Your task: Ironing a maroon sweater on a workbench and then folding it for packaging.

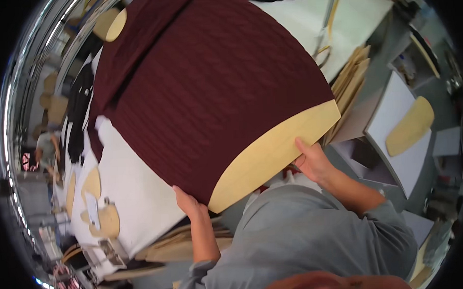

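A dark maroon cable-knit sweater [213,68] is pulled over a flat, pale yellow board [272,153] with a curved outline. The board's near end sticks out bare past the hem. My right hand [314,163] grips that bare edge, thumb on top and fingers mostly hidden beneath. At the near left corner, my left hand [191,203] holds the sweater's side edge by the hem, its fingers partly under the knit. A folded sleeve lies across the far left part of the sweater. Another bit of pale board [116,26] shows at the far left.
Under the sweater is a white table [136,199], with dark garments [80,109] and shaped boards [105,220] on its left. Scissors [322,52] lie beyond the sweater's right side. Stacked brown boards [352,84] and a white cabinet [399,133] stand right. A person [47,151] is far left.
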Available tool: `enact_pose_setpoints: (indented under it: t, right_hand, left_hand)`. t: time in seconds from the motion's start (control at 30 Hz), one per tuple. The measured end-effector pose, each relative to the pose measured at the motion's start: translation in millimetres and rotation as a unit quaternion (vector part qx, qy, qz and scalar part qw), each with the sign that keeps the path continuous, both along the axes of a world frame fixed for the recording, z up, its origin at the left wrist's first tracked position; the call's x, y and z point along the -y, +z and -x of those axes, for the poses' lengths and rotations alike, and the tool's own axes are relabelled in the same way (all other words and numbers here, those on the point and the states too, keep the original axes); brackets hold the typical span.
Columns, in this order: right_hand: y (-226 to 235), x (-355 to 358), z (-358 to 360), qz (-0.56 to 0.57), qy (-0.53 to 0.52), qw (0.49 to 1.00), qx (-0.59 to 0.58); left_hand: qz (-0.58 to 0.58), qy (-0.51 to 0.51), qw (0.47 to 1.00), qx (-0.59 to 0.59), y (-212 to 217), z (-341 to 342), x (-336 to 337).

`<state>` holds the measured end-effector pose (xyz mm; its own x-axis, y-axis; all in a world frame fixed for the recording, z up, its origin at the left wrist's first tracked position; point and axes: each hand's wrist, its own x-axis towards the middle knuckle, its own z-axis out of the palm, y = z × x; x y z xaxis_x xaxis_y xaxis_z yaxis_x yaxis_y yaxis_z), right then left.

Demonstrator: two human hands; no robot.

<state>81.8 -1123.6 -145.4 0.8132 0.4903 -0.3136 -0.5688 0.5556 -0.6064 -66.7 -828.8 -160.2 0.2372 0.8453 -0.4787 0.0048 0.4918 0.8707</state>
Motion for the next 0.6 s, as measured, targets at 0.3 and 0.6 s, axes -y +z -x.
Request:
enact_pose_setpoints:
  t: [0.3,0.6]
  right_hand:
    - [-192,-60,12,-0.025,0.083,0.985,-0.148]
    - [-205,-38,-12,0.237,0.058,0.954,-0.171]
  left_hand:
    - [-0.049,0.014,0.994,-0.100,-100,59,-43]
    - [0.176,-0.115,0.952,-0.222,-193,147,-60]
